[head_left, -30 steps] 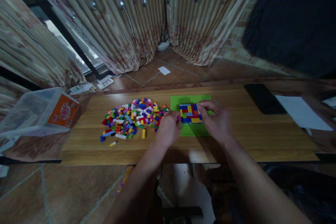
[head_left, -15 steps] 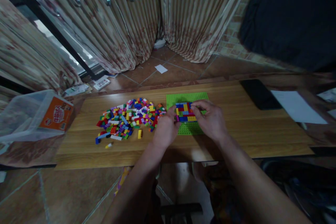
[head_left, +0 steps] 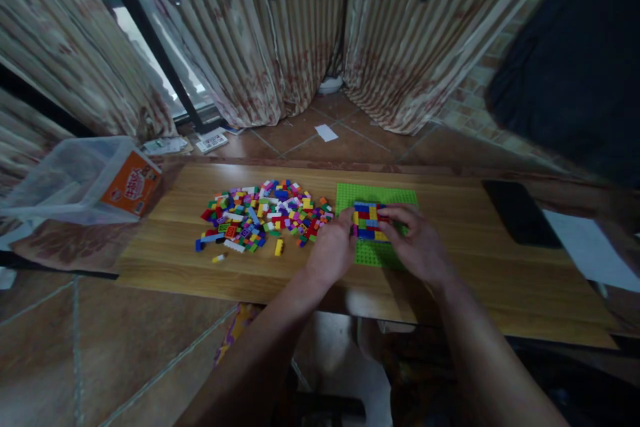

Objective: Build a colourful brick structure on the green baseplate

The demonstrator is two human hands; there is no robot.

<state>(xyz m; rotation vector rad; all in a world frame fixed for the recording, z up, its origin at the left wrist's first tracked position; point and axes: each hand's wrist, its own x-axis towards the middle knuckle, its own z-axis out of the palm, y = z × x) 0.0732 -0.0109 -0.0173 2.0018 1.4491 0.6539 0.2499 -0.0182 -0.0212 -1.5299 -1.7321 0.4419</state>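
Stretching before me, the counter (head_left: 525, 293) carries the pile (head_left: 265, 213), with the green plate (head_left: 375, 191) just right of it. My right hand (head_left: 420, 247) has shifted over the last half second: its fingers, then at the block's far right corner, now reach further across its right side and hide more of it. My left hand (head_left: 333, 250) keeps its grasp on the left edge. So I judge the block (head_left: 367, 221) is gripped from both sides, being steadied or pressed, over the plate; whether it is fixed there I cannot tell. One yellow brick (head_left: 279, 247) lies apart, just off the pile.
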